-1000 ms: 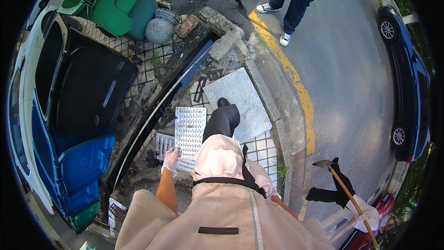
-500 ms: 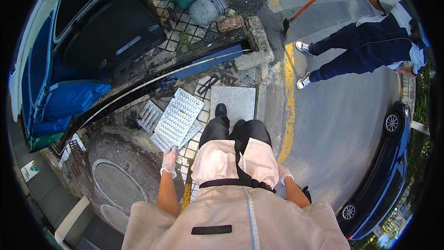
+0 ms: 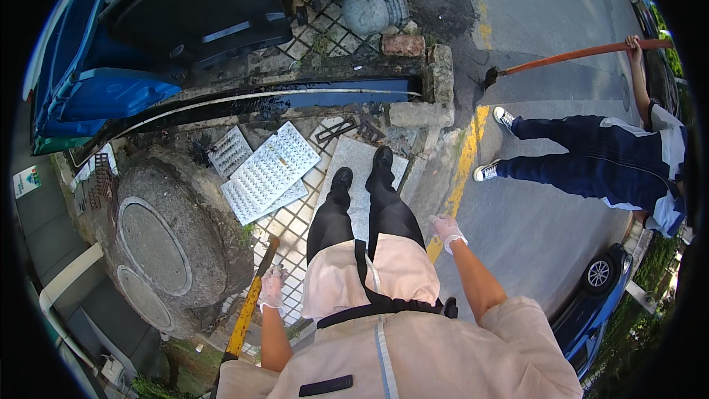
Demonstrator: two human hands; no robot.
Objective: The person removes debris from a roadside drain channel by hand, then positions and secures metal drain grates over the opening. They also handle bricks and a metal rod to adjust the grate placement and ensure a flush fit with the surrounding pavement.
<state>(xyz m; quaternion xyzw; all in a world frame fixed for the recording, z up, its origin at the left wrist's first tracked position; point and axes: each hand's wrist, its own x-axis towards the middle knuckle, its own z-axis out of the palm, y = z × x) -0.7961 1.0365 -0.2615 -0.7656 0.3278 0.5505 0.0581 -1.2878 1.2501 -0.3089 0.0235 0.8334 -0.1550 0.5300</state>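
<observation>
My left hand [image 3: 273, 286], in a clear thin glove, hangs at my left side with its fingers loosely apart, holding nothing I can see. Close beside it runs a yellow-and-black striped post [image 3: 247, 310]. On my right, my gloved right hand [image 3: 447, 228] is held out from my hip, open over the edge of the road. Several pale perforated panels [image 3: 275, 163] lie overlapped on the tiles ahead and to the left. Both my feet stand on a grey stone slab [image 3: 354, 199].
A long ditch [image 3: 347, 94] of dark water with a thin pipe crosses ahead. Large bins [image 3: 111, 94] stand at far left. A person [image 3: 591, 148] at right grips a long orange-handled tool [image 3: 583, 54]. A raised manhole [image 3: 153, 246] lies left; a dark blue car [image 3: 600, 273] is right.
My body has turned and both my feet now show on the slab. My left hand has drawn back from the panels. My right hand has swung forward and outward. The other person's tool handle is lower.
</observation>
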